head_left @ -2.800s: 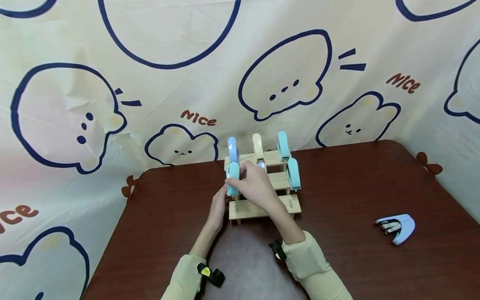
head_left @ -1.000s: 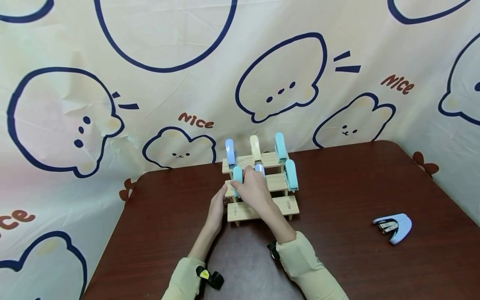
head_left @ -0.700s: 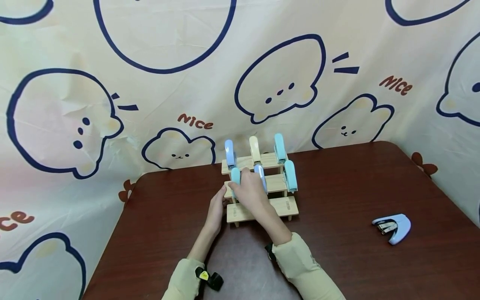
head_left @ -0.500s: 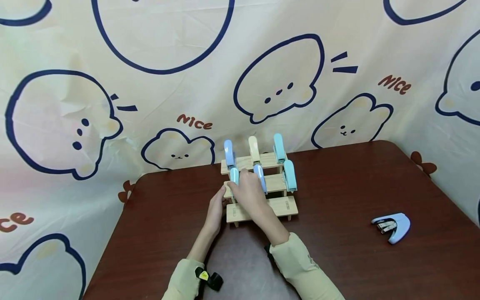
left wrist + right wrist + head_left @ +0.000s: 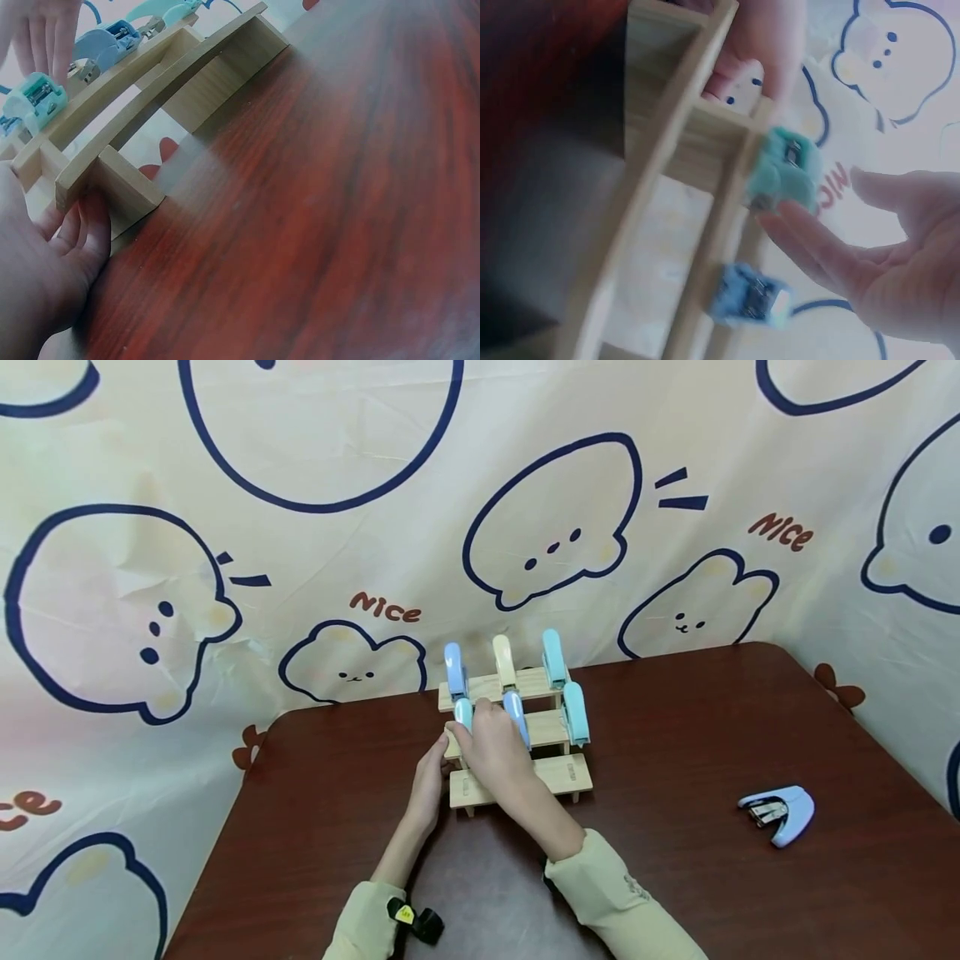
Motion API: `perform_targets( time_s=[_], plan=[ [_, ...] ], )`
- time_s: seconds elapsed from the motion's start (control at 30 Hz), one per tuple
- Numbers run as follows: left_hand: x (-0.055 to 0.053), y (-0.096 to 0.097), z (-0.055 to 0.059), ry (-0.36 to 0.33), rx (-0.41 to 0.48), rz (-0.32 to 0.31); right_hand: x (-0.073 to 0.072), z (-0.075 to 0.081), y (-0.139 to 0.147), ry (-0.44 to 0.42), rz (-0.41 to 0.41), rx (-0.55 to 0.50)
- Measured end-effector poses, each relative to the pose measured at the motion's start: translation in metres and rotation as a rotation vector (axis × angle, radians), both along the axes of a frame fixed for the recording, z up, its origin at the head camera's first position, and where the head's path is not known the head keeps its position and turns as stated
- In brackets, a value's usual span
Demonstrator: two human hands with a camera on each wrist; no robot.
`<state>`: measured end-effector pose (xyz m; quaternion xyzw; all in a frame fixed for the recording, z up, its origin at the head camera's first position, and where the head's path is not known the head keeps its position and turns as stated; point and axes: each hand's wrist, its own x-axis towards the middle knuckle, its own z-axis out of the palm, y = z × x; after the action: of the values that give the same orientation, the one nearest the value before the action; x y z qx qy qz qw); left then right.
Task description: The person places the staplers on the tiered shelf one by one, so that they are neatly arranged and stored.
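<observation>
A three-tier wooden display rack [image 5: 558, 770] stands on the table and holds several small staplers. My left hand [image 5: 427, 783] grips the rack's left end, its fingers [image 5: 94, 225] curled by the side support. At the left of the middle tier stands a teal stapler [image 5: 784, 169], partly hidden in the head view. My right hand [image 5: 495, 747] is beside it, thumb spread from the fingers; fingertips [image 5: 791, 214] are at the stapler's edge, and I cannot tell if they touch. A blue stapler [image 5: 516, 714] and another teal stapler [image 5: 576, 714] share that tier.
The top tier bears a blue stapler [image 5: 454, 668], a cream stapler [image 5: 504, 662] and a teal stapler [image 5: 553, 658]. One more blue stapler [image 5: 783, 812] lies on the brown table [image 5: 675, 727] to the right. A printed cloth [image 5: 420, 543] hangs behind.
The teal stapler pinched in my right hand went down onto the middle tier's left end, and the thumb has since parted from it. My left hand stays at the rack.
</observation>
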<state>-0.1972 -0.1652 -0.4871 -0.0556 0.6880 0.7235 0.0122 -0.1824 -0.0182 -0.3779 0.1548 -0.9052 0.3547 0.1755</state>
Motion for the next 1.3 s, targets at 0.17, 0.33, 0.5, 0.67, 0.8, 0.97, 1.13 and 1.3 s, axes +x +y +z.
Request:
perform_targets(
  time_s=[0.17, 0.33, 0.5, 0.67, 0.8, 0.97, 1.13, 1.3],
  plan=[
    [-0.001, 0.000, -0.002, 0.009, -0.016, 0.001, 0.004, 0.012, 0.024, 0.091, 0.039, -0.045],
    [-0.001, 0.001, -0.004, -0.003, -0.019, -0.007, 0.002, 0.016, 0.056, 0.123, 0.065, -0.107],
    [-0.001, 0.001, -0.004, -0.023, -0.009, 0.009, -0.002, 0.016, 0.094, 0.146, 0.069, -0.110],
    [-0.001, 0.002, -0.003, -0.019, -0.015, -0.004, -0.004, 0.013, 0.145, 0.116, 0.016, -0.055],
    [-0.001, 0.001, -0.002, -0.009, -0.020, -0.008, -0.004, 0.006, 0.190, 0.102, -0.039, -0.012],
    [-0.001, -0.001, -0.001, -0.004, -0.023, -0.013, 0.002, 0.001, 0.241, 0.038, -0.064, 0.042],
    [-0.001, -0.001, -0.001, -0.008, -0.021, -0.016, 0.007, -0.005, 0.288, -0.122, -0.028, 0.157],
    [0.000, -0.001, -0.001, -0.012, -0.023, -0.021, 0.010, -0.021, 0.329, -0.262, 0.004, 0.230]
  ],
)
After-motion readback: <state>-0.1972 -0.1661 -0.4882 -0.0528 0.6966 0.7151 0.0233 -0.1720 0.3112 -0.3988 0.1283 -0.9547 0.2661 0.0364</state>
